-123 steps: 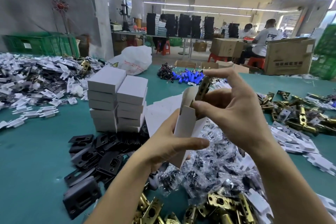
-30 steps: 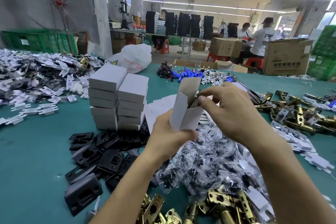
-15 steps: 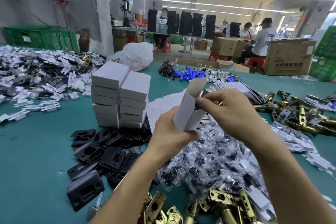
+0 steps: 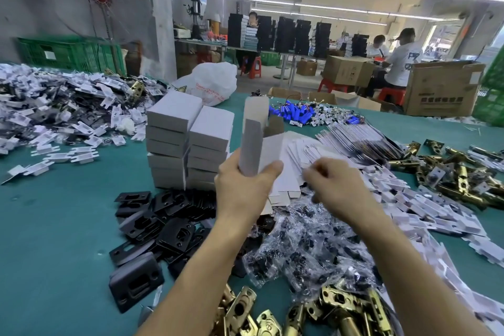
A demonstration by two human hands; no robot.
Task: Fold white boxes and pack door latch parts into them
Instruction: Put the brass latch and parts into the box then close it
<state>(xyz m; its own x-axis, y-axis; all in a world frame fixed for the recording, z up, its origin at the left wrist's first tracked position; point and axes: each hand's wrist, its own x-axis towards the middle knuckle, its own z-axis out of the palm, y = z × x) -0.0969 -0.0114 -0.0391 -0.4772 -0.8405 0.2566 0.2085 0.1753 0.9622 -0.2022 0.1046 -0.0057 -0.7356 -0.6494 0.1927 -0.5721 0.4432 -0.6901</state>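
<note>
**Open white box upright in the left hand, parts crowding close**

The left hand (image 4: 245,191) grips a tall white cardboard box (image 4: 252,150) by its lower end. The box is upright with its top flap open, above the green table (image 4: 54,240). The right hand (image 4: 341,185) hovers just beside it over fanned flat white box blanks (image 4: 302,153). It is blurred, so I cannot tell whether its fingers hold anything. A double stack of closed white boxes (image 4: 188,139) stands very near on the left. Below the hands lie black metal strike plates (image 4: 163,224), clear plastic bags of dark screws (image 4: 300,251) and brass latch bolts (image 4: 335,308). White plastic inserts (image 4: 436,215) spread to the right. Bare tabletop shows only at the lower left.
</note>
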